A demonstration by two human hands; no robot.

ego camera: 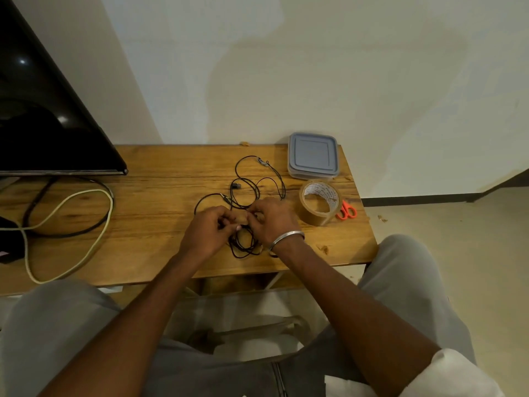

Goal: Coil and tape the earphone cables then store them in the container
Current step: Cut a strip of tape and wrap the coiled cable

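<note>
A black earphone cable (259, 179) lies in loose tangled loops on the wooden table (160, 179), with its jack plug to the left and a small inline piece at the far end. My left hand (207, 229) and my right hand (272, 217) meet over the cable's near part, both pinching the cable between the fingers. More loops hang just below the hands. A grey lidded container (313, 156) stands closed at the back right. A roll of brown tape (319, 202) lies right of my right hand, apart from it.
Orange-handled scissors (346, 210) lie by the tape near the table's right edge. A black monitor (48, 116) stands at the back left, with a thick cream cord (86, 193) and black cables below it. My knees are under the table's front edge.
</note>
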